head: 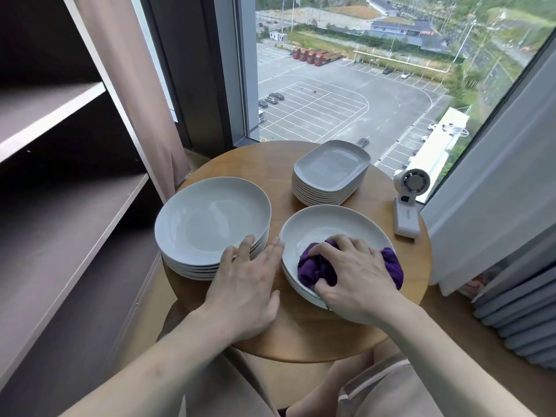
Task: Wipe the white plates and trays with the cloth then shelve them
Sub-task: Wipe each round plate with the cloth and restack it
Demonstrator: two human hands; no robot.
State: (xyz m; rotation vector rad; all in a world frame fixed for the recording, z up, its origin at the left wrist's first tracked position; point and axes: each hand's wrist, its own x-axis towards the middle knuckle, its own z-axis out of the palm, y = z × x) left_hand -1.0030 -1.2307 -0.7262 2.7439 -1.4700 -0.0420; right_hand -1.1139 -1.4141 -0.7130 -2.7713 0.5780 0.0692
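A single white round plate (319, 227) lies on the round wooden table (301, 335) at the front right. My right hand (358, 278) grips a bunched purple cloth (316, 266) inside that plate. My left hand (249, 281) lies with straight fingers between the two plates, its fingertips touching the rim of a stack of white round plates (210, 224) on the left and the single plate's left rim. A stack of white rectangular trays (329, 173) stands at the back of the table.
Grey shelves (60, 212) stand to the left of the table. A small white handheld fan (409, 203) lies on the table's right edge. Curtains hang left and right of the large window (346, 70) behind the table. My knees are below the table's front edge.
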